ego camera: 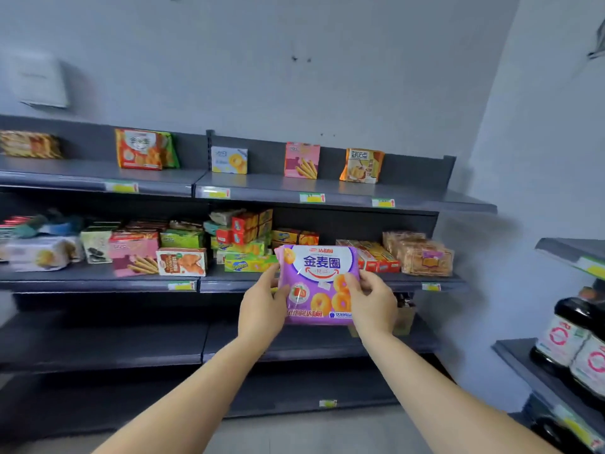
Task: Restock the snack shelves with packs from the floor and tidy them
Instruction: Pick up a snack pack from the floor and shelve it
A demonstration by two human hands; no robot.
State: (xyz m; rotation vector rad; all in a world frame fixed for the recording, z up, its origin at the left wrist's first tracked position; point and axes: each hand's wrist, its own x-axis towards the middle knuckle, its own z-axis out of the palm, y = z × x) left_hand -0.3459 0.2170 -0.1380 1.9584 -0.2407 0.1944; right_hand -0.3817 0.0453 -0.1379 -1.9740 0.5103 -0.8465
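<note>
Purple ring-biscuit pack [319,283] up in front of the middle shelf [98,279], upright, left hand [262,309] pinching its left edge, right hand [373,303] pinching its right. Boxes crowd the shelf behind; bottles [576,342] far right.

Counted: two hands at six o'clock, left hand [262,309] and right hand [373,306]; one purple pack [322,283] between them; six top-shelf packs [139,149] toward twelve o'clock; two dark bottles [566,335] at four o'clock.

Small shop: dark metal shelves [262,191] carried yellow-green price tags [312,198] on front edges, stocked with snack packs [181,262]; bottles [568,335] stood on side shelf.
</note>
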